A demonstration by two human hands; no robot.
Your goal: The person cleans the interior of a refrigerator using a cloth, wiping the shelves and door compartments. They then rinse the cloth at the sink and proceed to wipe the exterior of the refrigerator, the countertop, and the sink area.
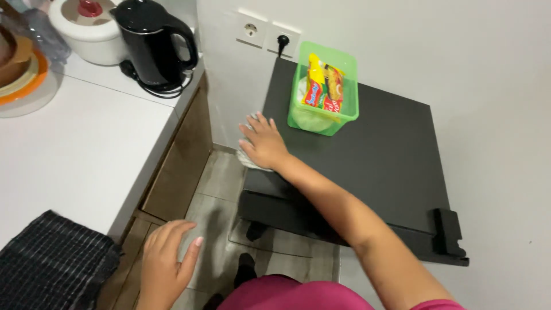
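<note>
My right hand (pixel 263 142) lies flat, fingers spread, on a pale grey cloth (pixel 248 161) at the left edge of a black appliance top (pixel 373 155). Only a little of the cloth shows from under the palm. My left hand (pixel 165 262) hovers low beside the white counter (pixel 74 155), fingers loosely apart, holding nothing. A green plastic basket (pixel 325 92) with a yellow-and-red noodle packet (pixel 322 87) and a white bag stands on the black top just beyond my right hand.
A black electric kettle (pixel 154 43) and a white cooker (pixel 86 28) stand at the counter's back. Stacked plates (pixel 20 74) lie far left. A dark checked cloth (pixel 51 264) hangs on the counter's near corner. Wall sockets (pixel 267 31) sit behind the basket.
</note>
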